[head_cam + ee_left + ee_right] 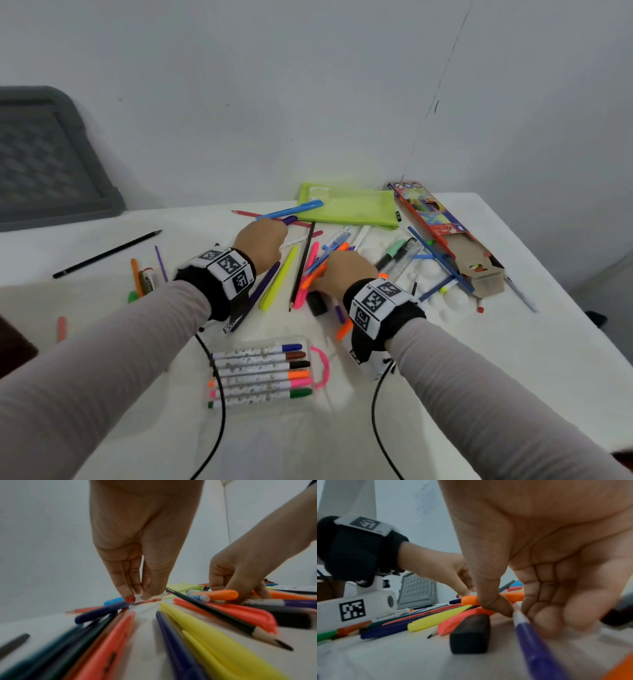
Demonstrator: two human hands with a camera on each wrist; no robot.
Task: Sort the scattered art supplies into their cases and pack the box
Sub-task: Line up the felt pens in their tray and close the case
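Pens, markers and pencils lie scattered mid-table. My left hand point(262, 240) reaches down into the far side of the pile; its thumb and fingertips point(139, 597) pinch the end of a white marker with a red tip point(131, 599). My right hand point(342, 270) is lowered beside it, and its thumb and fingers point(517, 612) pinch a white marker with a purple cap point(530, 642) that lies on the table. A clear marker case point(318, 349) near me holds several markers. A green pouch point(349, 205) and an open cardboard pencil box point(445, 233) lie at the far side.
A black eraser point(471, 632) sits just left of my right hand, by a yellow highlighter point(277, 284) and an orange one point(221, 595). A white palette point(452, 301) lies to the right. A grey lid point(44, 154) leans at the far left. A black pencil point(106, 255) lies apart.
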